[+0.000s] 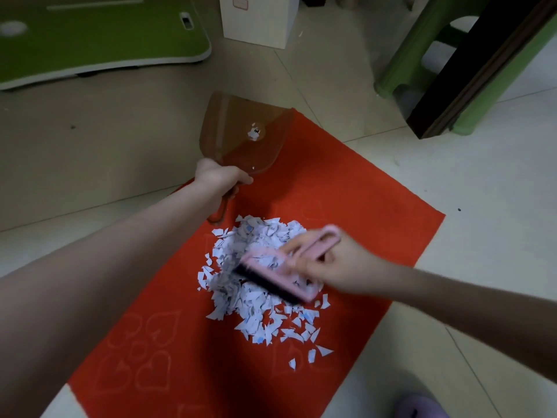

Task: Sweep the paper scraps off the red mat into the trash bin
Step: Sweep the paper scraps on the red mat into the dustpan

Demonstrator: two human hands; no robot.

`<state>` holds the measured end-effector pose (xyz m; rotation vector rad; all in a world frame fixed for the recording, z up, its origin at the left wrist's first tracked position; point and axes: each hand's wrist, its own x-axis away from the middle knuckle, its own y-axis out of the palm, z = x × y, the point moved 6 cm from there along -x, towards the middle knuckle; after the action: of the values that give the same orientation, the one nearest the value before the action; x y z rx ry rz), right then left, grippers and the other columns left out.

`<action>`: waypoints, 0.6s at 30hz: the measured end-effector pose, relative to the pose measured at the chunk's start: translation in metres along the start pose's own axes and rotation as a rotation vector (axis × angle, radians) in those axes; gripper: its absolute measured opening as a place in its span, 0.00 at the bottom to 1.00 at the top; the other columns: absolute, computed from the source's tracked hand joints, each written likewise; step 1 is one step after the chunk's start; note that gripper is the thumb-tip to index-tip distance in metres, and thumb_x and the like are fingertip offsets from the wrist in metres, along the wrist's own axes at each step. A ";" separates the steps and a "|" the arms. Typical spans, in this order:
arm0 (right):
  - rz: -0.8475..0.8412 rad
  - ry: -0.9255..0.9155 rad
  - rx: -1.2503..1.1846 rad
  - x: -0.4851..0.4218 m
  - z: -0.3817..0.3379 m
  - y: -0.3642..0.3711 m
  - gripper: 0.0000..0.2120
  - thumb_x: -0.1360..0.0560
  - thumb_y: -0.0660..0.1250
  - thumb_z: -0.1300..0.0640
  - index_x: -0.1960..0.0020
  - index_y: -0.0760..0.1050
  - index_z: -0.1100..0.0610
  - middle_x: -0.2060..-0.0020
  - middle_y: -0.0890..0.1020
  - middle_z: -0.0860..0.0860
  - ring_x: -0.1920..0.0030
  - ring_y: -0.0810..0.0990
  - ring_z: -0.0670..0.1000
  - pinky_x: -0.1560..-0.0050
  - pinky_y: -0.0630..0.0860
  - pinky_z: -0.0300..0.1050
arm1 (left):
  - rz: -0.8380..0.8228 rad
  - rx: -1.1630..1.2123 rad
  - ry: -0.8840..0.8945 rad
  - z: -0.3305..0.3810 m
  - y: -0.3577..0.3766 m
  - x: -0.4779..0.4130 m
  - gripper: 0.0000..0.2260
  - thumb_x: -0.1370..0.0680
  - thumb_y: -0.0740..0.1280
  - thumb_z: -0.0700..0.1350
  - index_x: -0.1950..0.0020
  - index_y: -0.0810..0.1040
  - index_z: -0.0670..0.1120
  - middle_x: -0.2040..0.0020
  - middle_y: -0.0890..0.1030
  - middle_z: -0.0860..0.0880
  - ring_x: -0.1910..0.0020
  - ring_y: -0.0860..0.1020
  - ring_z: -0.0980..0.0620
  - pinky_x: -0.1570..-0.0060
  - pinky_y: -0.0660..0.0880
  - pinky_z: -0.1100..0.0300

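Note:
A heap of white paper scraps (259,309) lies in the middle of the red mat (355,194) on the tiled floor. My left hand (218,176) grips the handle of a translucent brown dustpan (244,134), lifted above the mat's far corner with one scrap stuck inside it. My right hand (334,263) grips a pink hand brush (280,273) with dark bristles, blurred, over the right side of the heap. No trash bin is in view.
A green lap table (99,46) stands on the floor at far left. A white box (259,22) sits at the far middle. A green plastic stool (422,55) and a dark wooden post (470,70) stand at far right. A purple slipper (422,407) shows at the bottom edge.

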<state>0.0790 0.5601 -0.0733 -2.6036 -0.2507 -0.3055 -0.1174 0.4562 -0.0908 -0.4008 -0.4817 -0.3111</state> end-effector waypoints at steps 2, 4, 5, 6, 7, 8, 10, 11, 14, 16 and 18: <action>-0.135 0.000 -0.014 0.010 0.001 0.043 0.11 0.25 0.66 0.47 0.46 0.79 0.50 0.61 0.83 0.54 0.64 0.81 0.59 0.66 0.79 0.56 | -0.003 0.002 -0.001 0.003 0.002 0.002 0.15 0.33 0.74 0.32 0.67 0.69 0.43 0.76 0.71 0.48 0.85 0.66 0.56 0.79 0.65 0.64; -0.208 -0.036 -0.047 0.014 -0.002 0.075 0.09 0.24 0.67 0.51 0.46 0.80 0.50 0.60 0.84 0.55 0.63 0.81 0.60 0.64 0.78 0.55 | -0.008 -0.001 -0.003 0.001 0.001 0.004 0.14 0.33 0.74 0.32 0.66 0.69 0.43 0.73 0.72 0.46 0.82 0.67 0.55 0.78 0.66 0.63; -0.227 -0.041 -0.060 0.013 -0.003 0.087 0.08 0.24 0.67 0.52 0.45 0.80 0.49 0.58 0.84 0.54 0.61 0.81 0.60 0.61 0.78 0.56 | -0.011 -0.003 -0.005 0.001 0.001 0.005 0.14 0.33 0.74 0.32 0.65 0.69 0.43 0.72 0.72 0.46 0.80 0.68 0.54 0.77 0.66 0.62; -0.231 -0.023 -0.062 0.011 -0.002 0.095 0.08 0.24 0.67 0.53 0.45 0.80 0.49 0.57 0.85 0.53 0.59 0.82 0.59 0.58 0.79 0.55 | -0.014 -0.004 -0.006 0.000 0.002 0.005 0.14 0.33 0.74 0.32 0.65 0.69 0.43 0.72 0.72 0.46 0.79 0.68 0.53 0.76 0.67 0.61; -0.228 0.001 -0.043 0.006 0.000 0.100 0.08 0.24 0.67 0.53 0.46 0.80 0.50 0.57 0.85 0.52 0.58 0.82 0.55 0.57 0.79 0.53 | -0.014 -0.006 -0.004 -0.001 0.001 0.006 0.14 0.33 0.74 0.32 0.65 0.69 0.43 0.72 0.72 0.46 0.78 0.68 0.53 0.76 0.67 0.60; -0.221 0.018 -0.011 0.001 0.003 0.102 0.08 0.24 0.67 0.53 0.47 0.81 0.52 0.59 0.84 0.50 0.61 0.82 0.51 0.59 0.79 0.49 | -0.011 -0.013 -0.001 -0.001 0.000 0.006 0.15 0.33 0.74 0.32 0.65 0.69 0.43 0.72 0.72 0.46 0.78 0.68 0.53 0.75 0.67 0.60; -0.176 0.020 0.063 -0.008 0.004 0.097 0.07 0.23 0.65 0.52 0.51 0.80 0.53 0.67 0.80 0.48 0.71 0.76 0.44 0.68 0.72 0.43 | -0.005 -0.021 0.000 0.000 -0.001 0.007 0.14 0.33 0.74 0.33 0.66 0.69 0.43 0.72 0.72 0.46 0.78 0.68 0.53 0.75 0.67 0.60; -0.139 0.027 0.100 -0.013 0.005 0.090 0.07 0.23 0.65 0.50 0.52 0.79 0.52 0.69 0.79 0.50 0.74 0.72 0.43 0.71 0.69 0.41 | -0.001 -0.018 0.002 0.000 -0.002 0.007 0.14 0.33 0.74 0.33 0.66 0.69 0.43 0.72 0.72 0.46 0.79 0.68 0.53 0.75 0.67 0.60; -0.029 0.032 0.141 -0.019 -0.006 0.052 0.11 0.22 0.62 0.50 0.44 0.79 0.52 0.66 0.82 0.58 0.75 0.71 0.49 0.74 0.68 0.42 | 0.002 -0.017 0.003 0.000 -0.002 0.008 0.14 0.33 0.74 0.33 0.67 0.69 0.43 0.73 0.72 0.46 0.83 0.67 0.55 0.78 0.66 0.64; 0.046 -0.053 0.100 -0.017 -0.022 0.027 0.11 0.22 0.64 0.52 0.43 0.80 0.52 0.62 0.84 0.54 0.71 0.78 0.54 0.72 0.73 0.46 | 0.007 -0.016 0.010 -0.001 -0.003 0.007 0.14 0.33 0.74 0.33 0.68 0.69 0.43 0.73 0.71 0.46 0.85 0.66 0.56 0.80 0.64 0.65; 0.100 -0.104 0.045 -0.010 -0.031 0.009 0.09 0.23 0.66 0.53 0.44 0.80 0.49 0.59 0.85 0.50 0.66 0.81 0.58 0.67 0.77 0.56 | 0.000 -0.024 0.006 -0.001 -0.003 0.007 0.14 0.33 0.74 0.33 0.67 0.69 0.43 0.73 0.72 0.46 0.85 0.66 0.56 0.80 0.64 0.66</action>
<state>0.0668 0.5355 -0.0540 -2.5808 -0.1604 -0.1283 -0.1122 0.4518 -0.0871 -0.4228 -0.4729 -0.3179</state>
